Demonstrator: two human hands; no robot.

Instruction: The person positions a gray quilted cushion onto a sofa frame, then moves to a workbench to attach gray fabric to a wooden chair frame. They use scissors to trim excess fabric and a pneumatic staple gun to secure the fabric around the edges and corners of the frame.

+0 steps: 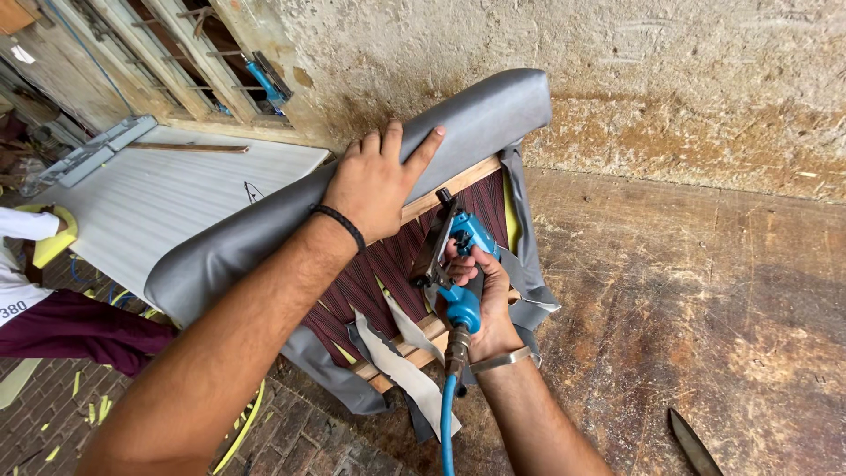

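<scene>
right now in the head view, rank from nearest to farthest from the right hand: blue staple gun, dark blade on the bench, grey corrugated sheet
1. Blue pneumatic staple gun, in the right hand.
2. Dark pointed blade, lower right on the bench.
3. Grey corrugated sheet, far left.

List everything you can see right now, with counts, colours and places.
upholstered cushion: one, grey, on the workbench edge
wooden frame: one, tan, under the cushion
webbing: maroon, inside the frame
staple gun: one, blue, against the frame
air hose: one, blue, below the gun
blade: one, dark, lower right of the workbench
corrugated sheet: one, white, left
left hand: pressing the cushion
right hand: gripping the staple gun
</scene>
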